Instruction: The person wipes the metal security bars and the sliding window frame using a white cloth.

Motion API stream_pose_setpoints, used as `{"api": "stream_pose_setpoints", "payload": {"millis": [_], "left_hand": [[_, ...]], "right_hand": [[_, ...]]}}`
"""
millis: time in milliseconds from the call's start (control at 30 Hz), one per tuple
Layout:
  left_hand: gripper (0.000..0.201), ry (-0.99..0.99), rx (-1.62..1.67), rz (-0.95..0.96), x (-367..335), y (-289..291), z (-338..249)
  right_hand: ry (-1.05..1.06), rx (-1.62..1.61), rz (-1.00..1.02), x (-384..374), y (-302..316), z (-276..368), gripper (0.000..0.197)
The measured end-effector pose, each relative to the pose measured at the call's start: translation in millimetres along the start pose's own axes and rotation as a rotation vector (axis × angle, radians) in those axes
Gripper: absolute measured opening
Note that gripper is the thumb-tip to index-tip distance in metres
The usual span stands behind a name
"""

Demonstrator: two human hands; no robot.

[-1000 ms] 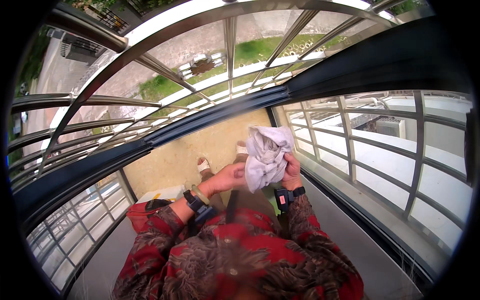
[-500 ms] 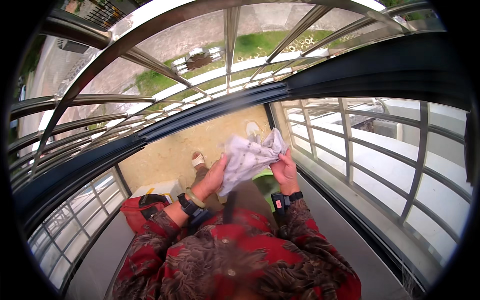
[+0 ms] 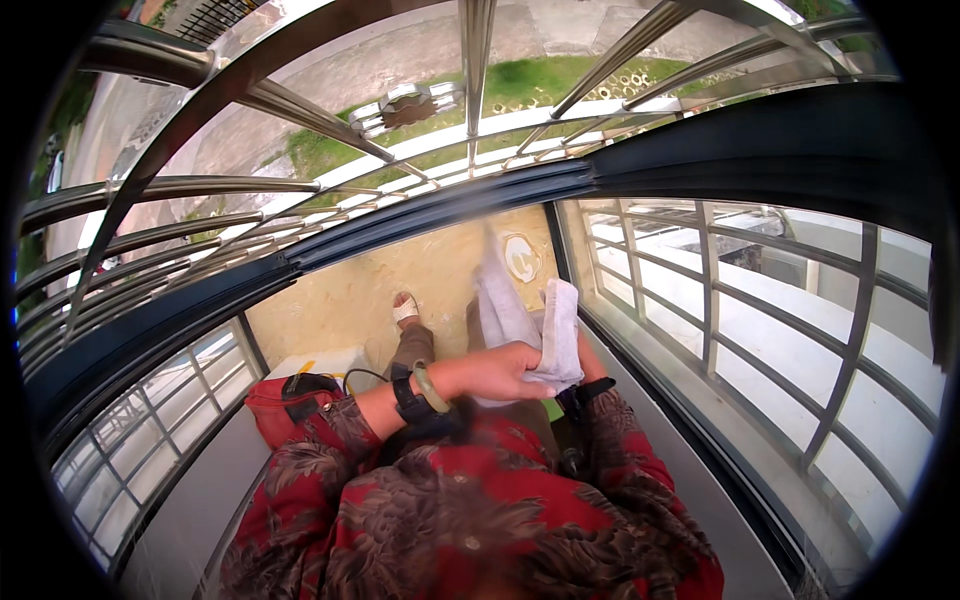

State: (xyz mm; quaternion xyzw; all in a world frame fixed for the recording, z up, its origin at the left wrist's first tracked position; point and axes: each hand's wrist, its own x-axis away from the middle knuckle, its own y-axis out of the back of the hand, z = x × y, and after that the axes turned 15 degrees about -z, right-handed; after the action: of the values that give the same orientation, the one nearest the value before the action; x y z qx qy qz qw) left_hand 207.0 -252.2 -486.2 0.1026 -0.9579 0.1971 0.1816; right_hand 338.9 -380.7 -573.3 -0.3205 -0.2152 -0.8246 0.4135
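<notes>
A pale greyish-white cloth (image 3: 562, 335) is bunched between my hands, right of the middle. Its loose part trails up and leftward, smeared by motion. My left hand (image 3: 512, 370) reaches across my front and is closed on the lower folds. A bangle and a dark strap circle that wrist. My right hand (image 3: 592, 362) is pressed against the cloth's right side, gripping it where it bunches; most of those fingers are hidden behind the fabric. A dark band is around the right wrist.
A red bag (image 3: 292, 405) lies at my left by a white box (image 3: 340, 365). Part of a green container (image 3: 552, 408) shows below the cloth. A sandalled foot (image 3: 405, 308) is on the tan floor (image 3: 350, 300). Dark window frames and metal bars (image 3: 470, 90) surround me.
My left hand has moved right and across to my right hand. The cloth, earlier spread between both hands, is now gathered at the right. The view has shifted slightly.
</notes>
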Motion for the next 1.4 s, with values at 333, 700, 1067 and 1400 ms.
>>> {"api": "stream_pose_setpoints", "payload": {"millis": [333, 700, 1067, 1400], "left_hand": [[0.048, -0.247, -0.350, 0.054, 27, 14, -3], [0.041, -0.037, 0.031, 0.295, 60, 21, 0], [0.033, -0.068, 0.269, 0.383, 53, 10, -11], [0.029, -0.016, -0.075, 0.289, 31, 26, -10]], "right_hand": [[-0.516, -0.830, 0.513, -45, -100, -13, 0.028], [-0.246, -0.597, 0.258, -69, -96, 0, 0.027], [0.055, -0.778, 0.044, -114, -66, -10, 0.028], [0.746, 0.259, -0.621, -173, -15, 35, 0.033]]}}
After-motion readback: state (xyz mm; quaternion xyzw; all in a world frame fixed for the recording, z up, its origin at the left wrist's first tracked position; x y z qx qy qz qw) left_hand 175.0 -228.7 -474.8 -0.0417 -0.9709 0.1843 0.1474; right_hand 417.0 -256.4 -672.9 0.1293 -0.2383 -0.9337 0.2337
